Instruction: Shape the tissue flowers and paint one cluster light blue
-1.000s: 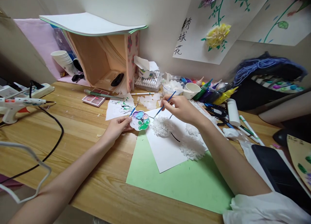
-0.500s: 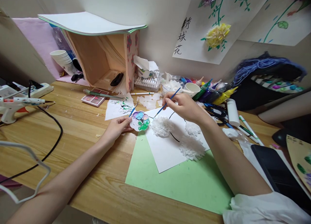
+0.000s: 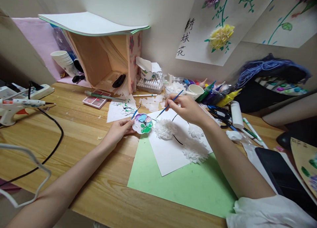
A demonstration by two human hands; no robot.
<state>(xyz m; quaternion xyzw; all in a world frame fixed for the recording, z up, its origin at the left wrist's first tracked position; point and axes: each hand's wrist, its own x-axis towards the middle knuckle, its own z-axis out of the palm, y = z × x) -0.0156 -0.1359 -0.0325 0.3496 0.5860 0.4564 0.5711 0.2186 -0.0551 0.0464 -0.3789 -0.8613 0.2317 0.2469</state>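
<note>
My left hand (image 3: 123,127) is closed on the edge of a flower-shaped paint palette (image 3: 143,123) with green, blue and purple paint in its wells. A second blue brush (image 3: 136,112) sticks up by that hand's fingertips; whether they grip it I cannot tell. Between the fingers of my right hand (image 3: 184,106) is a blue paintbrush (image 3: 170,104), its tip low over the white paper (image 3: 162,158), just above a white paper flower (image 3: 165,129). Two more white flowers, one a large flower (image 3: 195,151), lie to the right, with dark painted stem lines near them.
Under the paper lies a green sheet (image 3: 178,191). A hot glue gun (image 3: 15,107) with a black cable stands left. Paint bottles (image 3: 210,91), a paper cup (image 3: 195,91) and scissors (image 3: 221,115) are at the back right. A phone (image 3: 279,170) lies beside my right forearm.
The brush in my right hand has shifted very slightly left, its tip still near the top of the left flower. My left hand and the palette have stayed in place.
</note>
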